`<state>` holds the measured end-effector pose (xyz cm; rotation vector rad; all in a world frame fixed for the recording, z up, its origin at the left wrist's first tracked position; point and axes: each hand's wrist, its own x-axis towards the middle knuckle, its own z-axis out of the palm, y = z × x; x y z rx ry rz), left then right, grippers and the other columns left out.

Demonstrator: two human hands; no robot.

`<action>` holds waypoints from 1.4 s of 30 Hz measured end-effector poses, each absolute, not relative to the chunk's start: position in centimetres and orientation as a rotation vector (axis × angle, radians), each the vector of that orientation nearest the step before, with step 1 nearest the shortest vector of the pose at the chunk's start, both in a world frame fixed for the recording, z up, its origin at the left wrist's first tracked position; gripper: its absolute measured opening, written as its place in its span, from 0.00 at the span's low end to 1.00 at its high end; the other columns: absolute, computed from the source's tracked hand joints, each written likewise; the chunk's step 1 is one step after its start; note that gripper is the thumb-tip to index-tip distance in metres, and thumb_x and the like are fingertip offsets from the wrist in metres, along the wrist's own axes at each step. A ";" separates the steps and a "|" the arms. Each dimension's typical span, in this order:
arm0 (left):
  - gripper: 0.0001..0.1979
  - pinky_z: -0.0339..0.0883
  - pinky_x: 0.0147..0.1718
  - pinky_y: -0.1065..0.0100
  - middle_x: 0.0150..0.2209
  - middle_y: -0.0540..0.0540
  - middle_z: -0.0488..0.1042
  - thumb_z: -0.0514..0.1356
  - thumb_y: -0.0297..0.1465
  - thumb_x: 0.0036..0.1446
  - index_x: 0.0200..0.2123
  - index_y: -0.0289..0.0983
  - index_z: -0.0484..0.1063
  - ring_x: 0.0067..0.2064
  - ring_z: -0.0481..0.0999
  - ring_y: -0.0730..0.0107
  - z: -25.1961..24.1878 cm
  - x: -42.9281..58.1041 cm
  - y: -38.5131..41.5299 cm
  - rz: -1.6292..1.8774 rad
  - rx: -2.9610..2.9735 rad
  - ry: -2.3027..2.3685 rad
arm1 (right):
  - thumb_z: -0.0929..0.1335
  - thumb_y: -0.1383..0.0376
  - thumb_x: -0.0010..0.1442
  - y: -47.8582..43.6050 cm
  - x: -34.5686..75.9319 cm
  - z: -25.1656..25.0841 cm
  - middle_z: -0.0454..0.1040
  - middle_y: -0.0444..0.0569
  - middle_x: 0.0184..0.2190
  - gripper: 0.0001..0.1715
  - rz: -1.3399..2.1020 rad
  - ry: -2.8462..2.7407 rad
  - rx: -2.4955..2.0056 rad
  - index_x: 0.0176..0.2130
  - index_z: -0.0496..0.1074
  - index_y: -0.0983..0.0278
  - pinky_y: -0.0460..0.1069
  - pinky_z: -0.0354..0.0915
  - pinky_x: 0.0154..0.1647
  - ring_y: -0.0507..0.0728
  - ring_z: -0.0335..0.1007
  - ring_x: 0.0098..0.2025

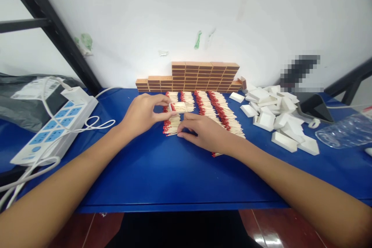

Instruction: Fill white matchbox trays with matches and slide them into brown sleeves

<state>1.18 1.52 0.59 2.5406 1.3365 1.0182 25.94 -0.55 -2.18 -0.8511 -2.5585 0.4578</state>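
Note:
Between the thumb and fingers of my left hand [145, 110] is a small white matchbox tray [178, 107] with red-tipped matchsticks inside. It is held just above the leftmost row of matchsticks [171, 126] on the blue table. My right hand [203, 131] is closed in a pinch at the plain ends of that row, its fingertips on a matchstick [173, 134] at the near edge. More rows of matchsticks [225, 114] lie to the right, partly covered by my right hand and wrist, red heads towards the left.
Matchbox sleeves [203, 75] are stacked along the wall. White empty trays [279, 112] lie in a loose heap at the right, near a dark device [315, 107] and a clear plastic bottle [345, 131]. A power strip [55, 131] with white cables lies at the left.

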 end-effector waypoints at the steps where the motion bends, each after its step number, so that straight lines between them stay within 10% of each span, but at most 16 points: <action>1: 0.14 0.75 0.45 0.61 0.42 0.48 0.87 0.71 0.44 0.60 0.42 0.41 0.81 0.45 0.87 0.55 0.5 1.2 1.5 1.018 2.542 1.331 | 0.69 0.67 0.71 -0.6 25.9 -2.2 0.74 0.48 0.40 0.05 0.465 -2.561 -0.863 0.43 0.78 0.63 0.50 0.64 0.38 0.53 0.69 0.34; 23: 0.15 0.73 0.43 0.62 0.42 0.47 0.87 0.69 0.45 0.62 0.42 0.41 0.80 0.44 0.87 0.56 0.6 1.0 1.6 1.009 2.575 1.304 | 0.67 0.66 0.73 -0.7 26.0 -1.3 0.76 0.49 0.42 0.07 0.445 -2.630 -0.983 0.41 0.74 0.64 0.50 0.62 0.38 0.53 0.70 0.35; 30: 0.15 0.71 0.41 0.64 0.40 0.49 0.87 0.70 0.45 0.61 0.41 0.40 0.80 0.43 0.87 0.58 0.3 1.0 1.7 0.943 2.626 1.256 | 0.68 0.61 0.73 -0.4 27.4 1.0 0.70 0.43 0.29 0.09 0.677 -2.593 -0.984 0.39 0.75 0.61 0.49 0.57 0.34 0.54 0.64 0.32; 42: 0.17 0.72 0.42 0.65 0.41 0.49 0.87 0.73 0.45 0.59 0.44 0.40 0.82 0.42 0.86 0.60 0.3 1.2 1.6 0.950 2.657 1.241 | 0.67 0.66 0.73 1.3 28.3 -0.2 0.68 0.46 0.36 0.04 0.215 -2.368 -0.957 0.42 0.71 0.62 0.50 0.57 0.37 0.55 0.61 0.34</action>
